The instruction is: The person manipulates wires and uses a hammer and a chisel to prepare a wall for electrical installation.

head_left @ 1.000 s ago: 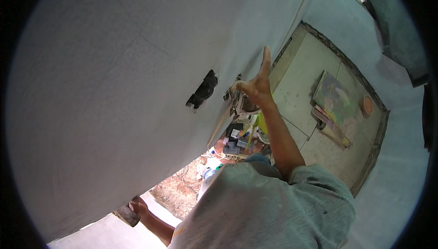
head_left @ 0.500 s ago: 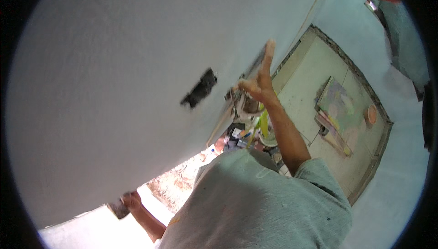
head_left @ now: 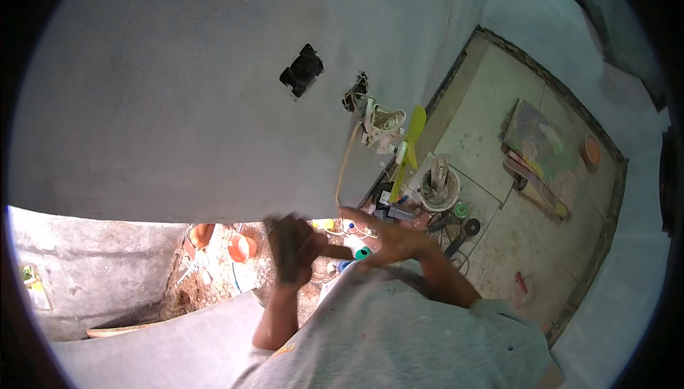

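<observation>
My left hand (head_left: 305,253), smeared by motion, grips a dark flat tool (head_left: 281,246) just below the lower edge of the grey wall (head_left: 164,139). A brownish bar sticks out from that hand to the right; I cannot tell whether it is the tool's handle. My right hand (head_left: 392,239) is open beside it, fingers stretched toward the left hand, with nothing visibly held. In the wall above are two dark cut-outs (head_left: 302,71) (head_left: 355,91), the right one with wires in it. A white fitting (head_left: 380,122) and a beige cable (head_left: 349,154) hang below it.
A yellow-green fan (head_left: 415,127) stands against the wall by a white bucket (head_left: 430,196) and cluttered small items. A stained board (head_left: 541,139) and an orange pot (head_left: 591,150) lie on the tiled floor at right. Lower left: rubble, an orange bucket (head_left: 243,249) and pale walls.
My left hand has risen and moved right with the tool. My right hand has dropped from beside the cut-outs to near it. The view has shifted, showing more of the rubble area.
</observation>
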Motion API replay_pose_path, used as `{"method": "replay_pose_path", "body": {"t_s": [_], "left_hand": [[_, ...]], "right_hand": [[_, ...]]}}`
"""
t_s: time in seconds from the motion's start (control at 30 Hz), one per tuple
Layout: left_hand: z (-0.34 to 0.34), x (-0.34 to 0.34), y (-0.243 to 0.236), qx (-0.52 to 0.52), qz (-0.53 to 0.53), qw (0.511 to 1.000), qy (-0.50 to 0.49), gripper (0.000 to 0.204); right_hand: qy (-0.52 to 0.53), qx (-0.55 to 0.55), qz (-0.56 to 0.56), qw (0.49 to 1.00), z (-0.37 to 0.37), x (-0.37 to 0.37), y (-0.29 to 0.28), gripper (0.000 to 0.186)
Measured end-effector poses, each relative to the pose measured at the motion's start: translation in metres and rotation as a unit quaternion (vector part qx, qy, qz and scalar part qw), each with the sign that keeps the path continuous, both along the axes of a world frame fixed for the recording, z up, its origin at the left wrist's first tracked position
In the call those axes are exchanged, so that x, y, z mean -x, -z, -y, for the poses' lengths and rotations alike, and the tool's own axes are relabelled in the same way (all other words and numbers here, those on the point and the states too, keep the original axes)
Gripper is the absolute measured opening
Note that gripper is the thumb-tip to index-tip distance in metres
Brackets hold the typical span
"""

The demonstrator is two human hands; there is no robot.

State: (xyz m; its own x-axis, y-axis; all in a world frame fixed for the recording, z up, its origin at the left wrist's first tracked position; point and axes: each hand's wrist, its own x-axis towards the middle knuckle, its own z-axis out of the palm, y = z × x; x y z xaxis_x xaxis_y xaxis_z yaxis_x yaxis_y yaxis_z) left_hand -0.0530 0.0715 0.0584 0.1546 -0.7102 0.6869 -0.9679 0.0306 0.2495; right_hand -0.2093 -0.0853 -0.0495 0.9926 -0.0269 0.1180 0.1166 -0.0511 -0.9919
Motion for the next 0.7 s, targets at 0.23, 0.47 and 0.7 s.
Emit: {"method": "replay_pose_path", "body": {"t_s": [0.23,0.47,0.7], "left_hand": [[0.140,0.027,0.005,-0.468,-0.344,0.814,0.019,0.031],[0.176,-0.074,0.034,-0.290,0.541,0.788,-0.048,0.063],[0.169,-0.092,0.032,-0.294,0.555,0.777,-0.041,0.063]], "right_hand": [[0.537,-0.136,0.085,0.829,-0.046,-0.036,0.067,0.047],[0.493,-0.314,-0.017,0.811,0.014,-0.087,0.049,0.033],[0.526,-0.275,0.023,0.804,0.031,-0.147,0.048,0.033]]}}
